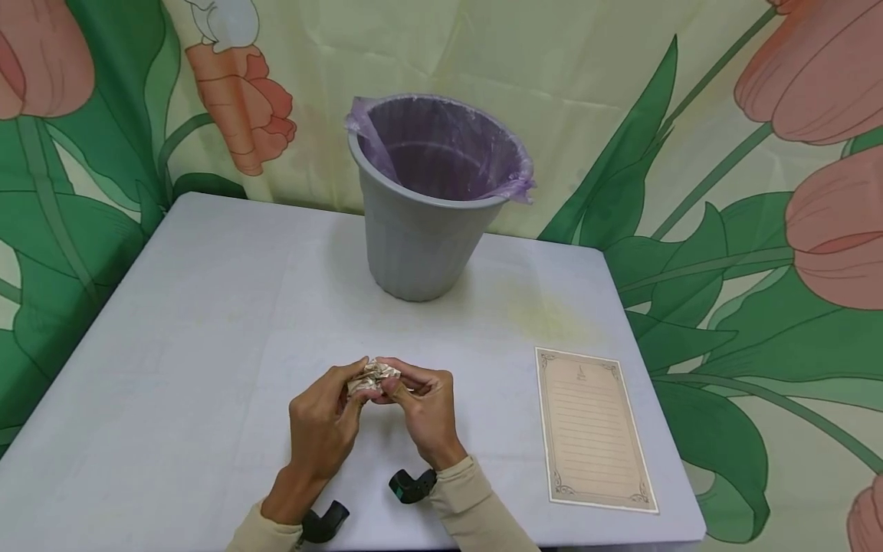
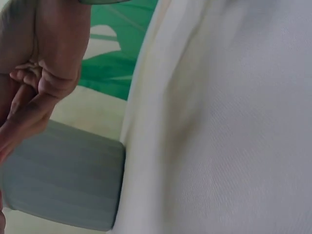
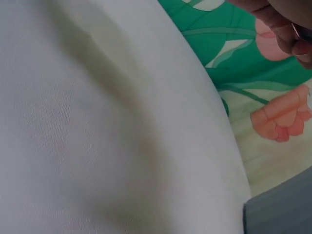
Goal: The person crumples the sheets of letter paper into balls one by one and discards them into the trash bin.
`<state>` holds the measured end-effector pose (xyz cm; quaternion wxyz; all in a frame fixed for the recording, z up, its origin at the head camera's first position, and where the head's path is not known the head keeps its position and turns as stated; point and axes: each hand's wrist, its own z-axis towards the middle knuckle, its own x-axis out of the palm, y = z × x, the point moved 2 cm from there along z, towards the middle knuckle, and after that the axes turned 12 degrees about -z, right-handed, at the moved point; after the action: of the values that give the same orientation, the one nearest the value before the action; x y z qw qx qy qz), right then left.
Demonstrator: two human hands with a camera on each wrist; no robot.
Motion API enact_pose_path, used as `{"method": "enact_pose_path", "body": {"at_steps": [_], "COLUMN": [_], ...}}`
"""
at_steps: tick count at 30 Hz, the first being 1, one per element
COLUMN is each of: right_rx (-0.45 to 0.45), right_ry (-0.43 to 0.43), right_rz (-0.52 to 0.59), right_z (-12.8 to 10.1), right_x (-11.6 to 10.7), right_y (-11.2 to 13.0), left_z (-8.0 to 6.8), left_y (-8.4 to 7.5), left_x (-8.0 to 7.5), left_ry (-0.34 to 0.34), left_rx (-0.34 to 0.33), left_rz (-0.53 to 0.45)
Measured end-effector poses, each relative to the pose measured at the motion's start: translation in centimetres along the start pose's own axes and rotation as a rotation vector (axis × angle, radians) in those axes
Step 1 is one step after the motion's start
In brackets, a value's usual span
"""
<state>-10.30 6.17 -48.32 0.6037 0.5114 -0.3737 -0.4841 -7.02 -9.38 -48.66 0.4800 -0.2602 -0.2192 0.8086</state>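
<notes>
Left hand and right hand both pinch a crumpled paper — mostly hidden by fingers.

We see one tall obstacle on the white cloth-covered table: the grey plastic bin with a purple bag liner, standing near the far edge at its middle. Bare cloth runs wide on the bin's left, out to the left edge, and narrower on its right. A flat beige lined sheet of paper lies by the right edge near the front corner, low enough to pass over. Between bin and front edge, the cloth lies open around our two hands.
</notes>
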Motion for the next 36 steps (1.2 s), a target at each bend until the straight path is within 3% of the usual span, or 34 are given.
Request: {"method": "enact_pose_path", "body": {"at_steps": [3,5,10,14,18,25,31,36], "right_rx": [-0.042,-0.067,-0.048,-0.023,-0.023,-0.093,-0.164,-0.159], "right_ry": [0.024,0.061,0.248,0.412,0.473,0.430,0.317,0.212], "right_rz": [-0.007,-0.028,-0.039,-0.023,-0.015,-0.031,-0.021,-0.019], "right_z": [0.1,0.2,0.8,1.3,1.9,2.1,1.7,1.3], "right_x": [0.2,0.0,-1.9,-3.4,-3.9,-3.4,-2.6,-2.1], "right_y": [0.1,0.1,0.2,0.3,0.4,0.2,0.2,-0.2], "left_z": [0.1,0.2,0.4,0.5,0.6,0.6,0.7,0.9], "left_y": [-0.2,-0.2,-0.3,-0.6,-0.7,-0.7,-0.6,-0.4], "left_x": [-0.2,-0.3,-0.4,-0.5,-0.6,-0.7,-0.4,-0.1], "left_ry": [-0.036,-0.035,-0.002,0.025,0.042,0.039,0.020,0.028], "left_rx": [-0.042,-0.106,-0.293,-0.386,-0.481,-0.496,-0.468,-0.471], "left_rz": [-0.070,-0.129,-0.315,-0.461,-0.541,-0.533,-0.534,-0.538]}}
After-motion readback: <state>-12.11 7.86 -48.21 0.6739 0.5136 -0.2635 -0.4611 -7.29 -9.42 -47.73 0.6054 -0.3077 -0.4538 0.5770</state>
